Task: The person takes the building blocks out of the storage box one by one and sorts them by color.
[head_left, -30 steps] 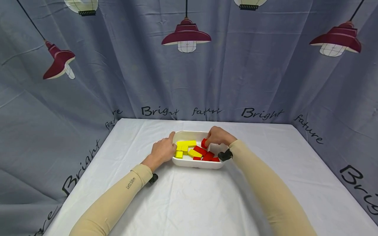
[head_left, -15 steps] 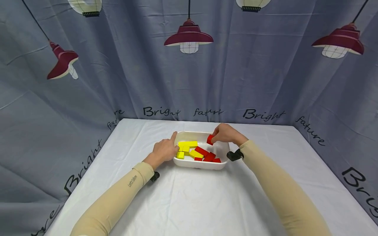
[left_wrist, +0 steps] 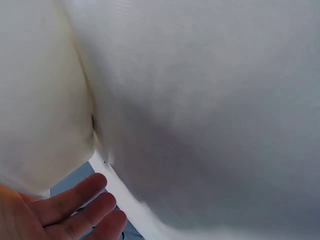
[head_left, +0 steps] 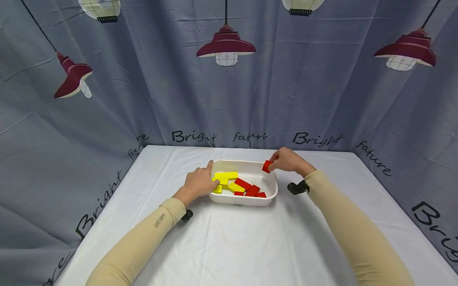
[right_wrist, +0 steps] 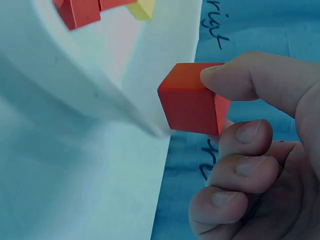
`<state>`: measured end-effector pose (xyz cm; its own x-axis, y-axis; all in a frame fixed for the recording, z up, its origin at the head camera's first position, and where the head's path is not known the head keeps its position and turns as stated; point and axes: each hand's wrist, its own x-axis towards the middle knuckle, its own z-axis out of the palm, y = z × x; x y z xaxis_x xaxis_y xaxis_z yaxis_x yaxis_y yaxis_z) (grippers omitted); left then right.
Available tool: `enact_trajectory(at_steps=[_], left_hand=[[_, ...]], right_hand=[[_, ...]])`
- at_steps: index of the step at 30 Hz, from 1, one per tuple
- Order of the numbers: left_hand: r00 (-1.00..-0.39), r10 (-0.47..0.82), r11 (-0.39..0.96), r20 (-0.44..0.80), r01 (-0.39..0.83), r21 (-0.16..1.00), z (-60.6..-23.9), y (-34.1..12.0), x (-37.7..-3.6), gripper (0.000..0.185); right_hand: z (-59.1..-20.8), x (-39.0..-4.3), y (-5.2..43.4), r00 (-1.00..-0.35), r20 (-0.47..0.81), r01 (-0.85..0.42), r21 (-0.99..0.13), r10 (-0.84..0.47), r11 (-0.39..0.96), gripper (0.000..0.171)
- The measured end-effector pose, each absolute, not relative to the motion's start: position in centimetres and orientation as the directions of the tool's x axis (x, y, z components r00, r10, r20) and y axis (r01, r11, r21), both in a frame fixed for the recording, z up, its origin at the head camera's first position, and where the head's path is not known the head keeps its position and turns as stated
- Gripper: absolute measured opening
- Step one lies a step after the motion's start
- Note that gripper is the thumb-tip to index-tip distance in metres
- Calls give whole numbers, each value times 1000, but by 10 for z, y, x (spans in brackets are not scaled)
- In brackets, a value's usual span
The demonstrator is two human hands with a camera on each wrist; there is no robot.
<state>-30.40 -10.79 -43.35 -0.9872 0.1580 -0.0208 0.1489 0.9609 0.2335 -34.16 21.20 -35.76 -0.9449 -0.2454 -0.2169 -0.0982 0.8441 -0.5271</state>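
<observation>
Head view: right hand [head_left: 288, 161] pinches red block [head_left: 266, 166] — above tray [head_left: 266, 198] (yellow blocks [head_left: 225, 178] inside).

matt red block [right_wrist: 192, 102], glossy tray [head_left: 250, 169] (plastic)

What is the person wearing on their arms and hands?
Both arms wear long, snug beige sleeves reaching to the wrists. The left sleeve has small dark lettering near the cuff. A small black device sits at each wrist: left, right. The left hand and right hand are bare, with no gloves.
</observation>
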Motion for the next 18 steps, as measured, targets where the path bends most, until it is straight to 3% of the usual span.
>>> enact_trajectory(at_steps=[18], left_hand=[[-990,137,958,-14,129,256,-440,-109,-301,85]], right_hand=[[-358,-348,253,-964,-193,-55,-522,-181,851,41]])
